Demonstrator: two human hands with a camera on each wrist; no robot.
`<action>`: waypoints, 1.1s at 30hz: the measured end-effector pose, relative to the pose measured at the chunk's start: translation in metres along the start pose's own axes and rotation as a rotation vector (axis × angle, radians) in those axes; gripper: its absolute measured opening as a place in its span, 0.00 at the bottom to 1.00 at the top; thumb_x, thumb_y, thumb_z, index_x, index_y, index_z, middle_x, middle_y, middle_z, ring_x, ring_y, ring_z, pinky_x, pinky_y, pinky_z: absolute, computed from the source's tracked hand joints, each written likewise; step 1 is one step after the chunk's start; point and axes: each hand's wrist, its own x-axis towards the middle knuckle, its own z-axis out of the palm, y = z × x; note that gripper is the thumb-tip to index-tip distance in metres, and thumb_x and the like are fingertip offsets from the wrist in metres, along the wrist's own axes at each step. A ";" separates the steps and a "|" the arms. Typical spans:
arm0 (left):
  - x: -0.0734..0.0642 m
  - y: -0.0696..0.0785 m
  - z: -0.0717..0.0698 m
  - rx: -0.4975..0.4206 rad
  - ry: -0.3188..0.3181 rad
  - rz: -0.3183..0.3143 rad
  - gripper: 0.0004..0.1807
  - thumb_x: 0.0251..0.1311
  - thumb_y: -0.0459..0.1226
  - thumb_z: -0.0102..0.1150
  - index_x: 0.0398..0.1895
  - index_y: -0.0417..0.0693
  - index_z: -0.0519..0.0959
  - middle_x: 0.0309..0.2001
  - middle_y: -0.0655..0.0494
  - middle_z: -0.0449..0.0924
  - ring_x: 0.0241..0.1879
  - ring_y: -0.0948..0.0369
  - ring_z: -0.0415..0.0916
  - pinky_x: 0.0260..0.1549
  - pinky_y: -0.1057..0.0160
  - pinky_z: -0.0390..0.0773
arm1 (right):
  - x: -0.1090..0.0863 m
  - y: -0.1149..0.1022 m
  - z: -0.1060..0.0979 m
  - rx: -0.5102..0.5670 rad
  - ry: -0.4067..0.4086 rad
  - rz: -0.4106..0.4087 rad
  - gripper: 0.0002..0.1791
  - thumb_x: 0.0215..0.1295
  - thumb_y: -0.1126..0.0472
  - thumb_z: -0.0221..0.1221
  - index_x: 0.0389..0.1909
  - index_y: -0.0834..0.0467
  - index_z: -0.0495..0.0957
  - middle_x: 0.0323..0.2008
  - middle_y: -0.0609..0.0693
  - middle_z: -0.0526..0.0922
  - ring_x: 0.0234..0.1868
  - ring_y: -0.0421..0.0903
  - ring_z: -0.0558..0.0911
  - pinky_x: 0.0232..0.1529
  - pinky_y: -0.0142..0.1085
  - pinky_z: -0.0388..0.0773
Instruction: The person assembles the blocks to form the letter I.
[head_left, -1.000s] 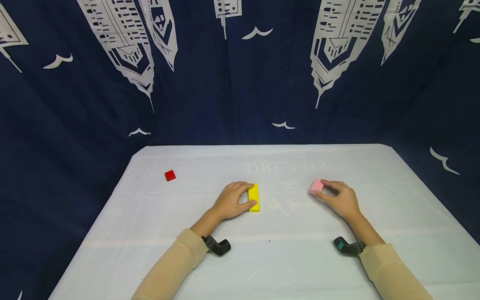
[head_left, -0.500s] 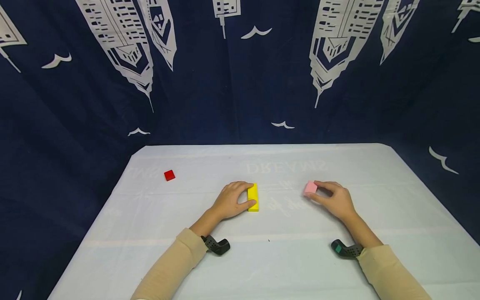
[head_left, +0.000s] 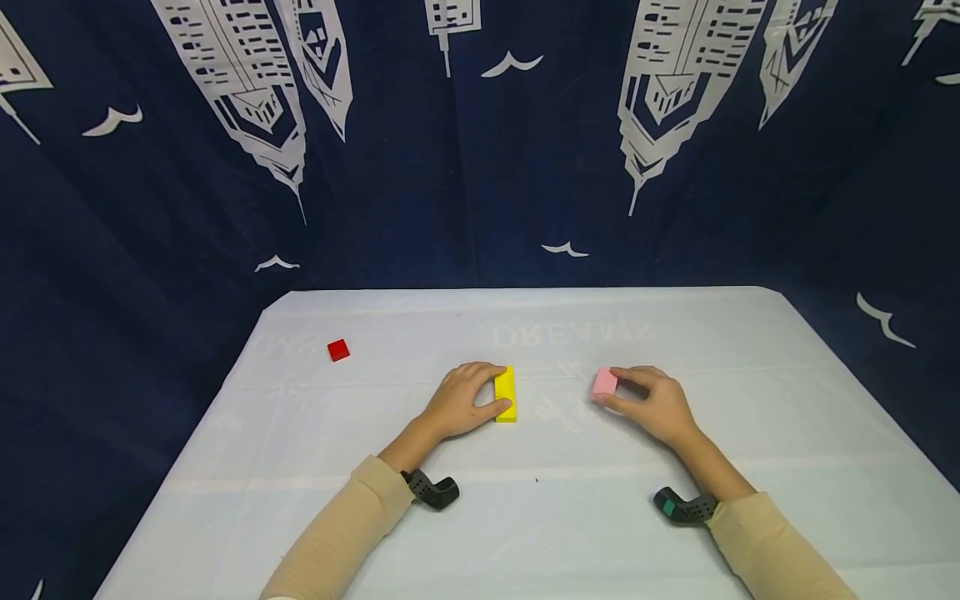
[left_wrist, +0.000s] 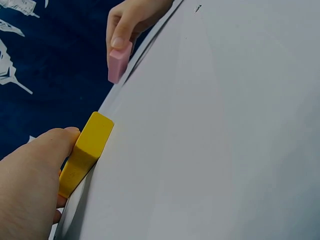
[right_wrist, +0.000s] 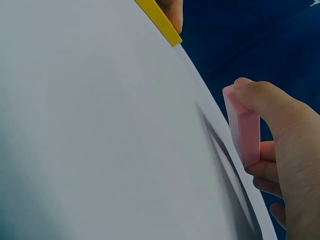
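Observation:
A long yellow block [head_left: 506, 393] lies lengthwise on the white cloth, and my left hand [head_left: 463, 402] holds it at both ends between thumb and fingers. In the left wrist view the thumb rests against the yellow block [left_wrist: 88, 150]. To the right, my right hand [head_left: 656, 404] pinches a pink block [head_left: 604, 382] between thumb and fingertips. The right wrist view shows the pink block [right_wrist: 244, 125] raised off the cloth, a shadow beneath it. A gap of bare cloth separates the two blocks. At the back left lies a small red block [head_left: 338, 350], apart from both hands.
White cloth with faint printed lettering covers the table [head_left: 525, 517]. A dark blue curtain [head_left: 465, 183] with white building prints hangs behind the far edge. Each wrist wears a black strapped device, such as the left wristband [head_left: 433, 490].
My right hand has moved left with the pink block, bringing it closer to the yellow block. The left hand, yellow block and red block have stayed in place.

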 end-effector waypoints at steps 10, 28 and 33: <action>-0.001 0.000 0.000 0.002 -0.003 -0.003 0.32 0.64 0.56 0.56 0.67 0.51 0.69 0.65 0.52 0.71 0.67 0.52 0.62 0.67 0.49 0.58 | -0.004 -0.013 0.011 0.027 -0.010 -0.085 0.31 0.45 0.51 0.76 0.50 0.63 0.83 0.46 0.58 0.84 0.51 0.58 0.79 0.54 0.54 0.72; -0.001 0.001 0.000 0.002 0.003 0.000 0.32 0.64 0.55 0.56 0.67 0.51 0.70 0.64 0.52 0.71 0.67 0.52 0.62 0.66 0.48 0.59 | -0.014 -0.041 0.030 0.039 -0.037 -0.259 0.29 0.40 0.51 0.78 0.46 0.58 0.86 0.42 0.47 0.86 0.48 0.48 0.80 0.51 0.47 0.75; -0.001 0.001 0.000 0.011 0.001 0.000 0.32 0.64 0.55 0.56 0.67 0.51 0.70 0.64 0.52 0.71 0.67 0.52 0.63 0.66 0.48 0.59 | -0.016 -0.047 0.034 0.051 -0.044 -0.287 0.29 0.40 0.51 0.78 0.46 0.57 0.86 0.42 0.45 0.86 0.48 0.46 0.80 0.51 0.46 0.75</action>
